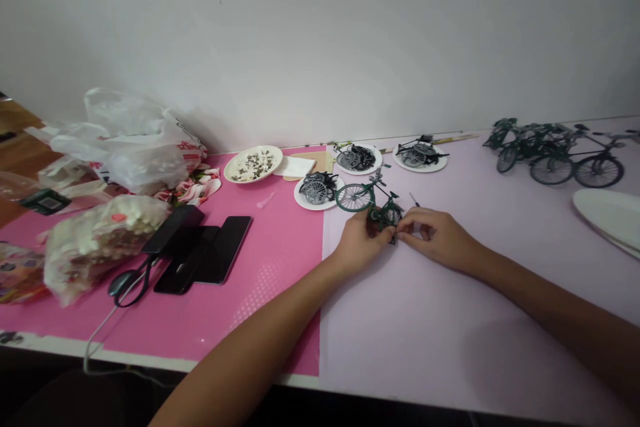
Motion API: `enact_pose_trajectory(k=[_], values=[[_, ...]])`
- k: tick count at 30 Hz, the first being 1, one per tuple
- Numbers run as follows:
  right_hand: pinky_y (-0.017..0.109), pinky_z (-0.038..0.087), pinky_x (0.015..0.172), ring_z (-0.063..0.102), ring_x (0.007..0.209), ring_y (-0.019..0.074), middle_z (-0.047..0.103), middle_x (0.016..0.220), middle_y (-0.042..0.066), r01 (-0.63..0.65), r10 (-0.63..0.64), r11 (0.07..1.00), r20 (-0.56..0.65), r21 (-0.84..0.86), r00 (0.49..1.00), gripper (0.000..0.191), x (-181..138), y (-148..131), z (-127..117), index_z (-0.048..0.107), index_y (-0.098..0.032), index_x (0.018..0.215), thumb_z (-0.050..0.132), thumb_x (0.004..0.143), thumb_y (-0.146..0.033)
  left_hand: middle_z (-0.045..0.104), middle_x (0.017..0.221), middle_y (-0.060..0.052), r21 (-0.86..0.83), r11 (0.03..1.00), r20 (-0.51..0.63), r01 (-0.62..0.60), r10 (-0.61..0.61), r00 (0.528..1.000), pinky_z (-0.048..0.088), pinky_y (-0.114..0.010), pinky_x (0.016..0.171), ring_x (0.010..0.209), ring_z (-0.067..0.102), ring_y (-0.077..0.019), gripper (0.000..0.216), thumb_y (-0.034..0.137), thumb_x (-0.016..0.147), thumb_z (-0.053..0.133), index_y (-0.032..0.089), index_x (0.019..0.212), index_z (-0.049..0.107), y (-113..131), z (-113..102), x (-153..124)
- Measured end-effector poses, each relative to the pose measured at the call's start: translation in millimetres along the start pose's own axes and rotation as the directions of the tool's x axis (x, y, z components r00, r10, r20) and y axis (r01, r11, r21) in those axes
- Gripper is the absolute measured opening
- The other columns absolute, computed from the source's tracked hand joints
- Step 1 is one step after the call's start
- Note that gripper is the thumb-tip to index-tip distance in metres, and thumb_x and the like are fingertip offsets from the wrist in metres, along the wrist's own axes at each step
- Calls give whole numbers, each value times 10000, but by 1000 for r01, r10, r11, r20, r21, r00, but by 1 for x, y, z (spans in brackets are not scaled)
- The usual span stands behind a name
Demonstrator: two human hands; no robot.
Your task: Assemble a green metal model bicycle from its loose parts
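A small dark green model bicycle is held tilted above the lilac half of the tabletop. My left hand is closed around its rear part, thumb and fingers gripping the frame. The fingertips of my right hand are pinched together at the bicycle's rear end, touching it; any small part between them is too small to make out. Just behind the hands stands a white plate with grey model wheels. A thin dark tool lies beyond my right hand.
Two more small plates with dark parts stand near the wall. Several finished-looking model bicycles stand at the back right, near white plates. Phones, bags and a bowl occupy the left.
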State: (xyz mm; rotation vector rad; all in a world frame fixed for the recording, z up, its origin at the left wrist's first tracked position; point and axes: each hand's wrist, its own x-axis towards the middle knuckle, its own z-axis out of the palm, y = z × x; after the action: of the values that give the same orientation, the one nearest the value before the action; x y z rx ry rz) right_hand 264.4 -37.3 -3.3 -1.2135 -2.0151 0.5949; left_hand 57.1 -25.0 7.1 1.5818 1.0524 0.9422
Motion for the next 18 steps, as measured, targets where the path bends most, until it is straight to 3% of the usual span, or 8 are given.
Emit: enact_pose_trajectory(k=[18], values=[[288, 449, 567, 559, 665, 162, 675, 857, 33, -13, 13, 1000, 34, -10, 999, 93, 1, 1, -2, 735, -245, 866, 675, 879, -315, 665, 821, -21, 51, 997, 3, -54, 54, 999, 485, -257, 672, 728, 602, -149, 164, 203, 853, 690, 167, 982, 596, -2, 1, 0]])
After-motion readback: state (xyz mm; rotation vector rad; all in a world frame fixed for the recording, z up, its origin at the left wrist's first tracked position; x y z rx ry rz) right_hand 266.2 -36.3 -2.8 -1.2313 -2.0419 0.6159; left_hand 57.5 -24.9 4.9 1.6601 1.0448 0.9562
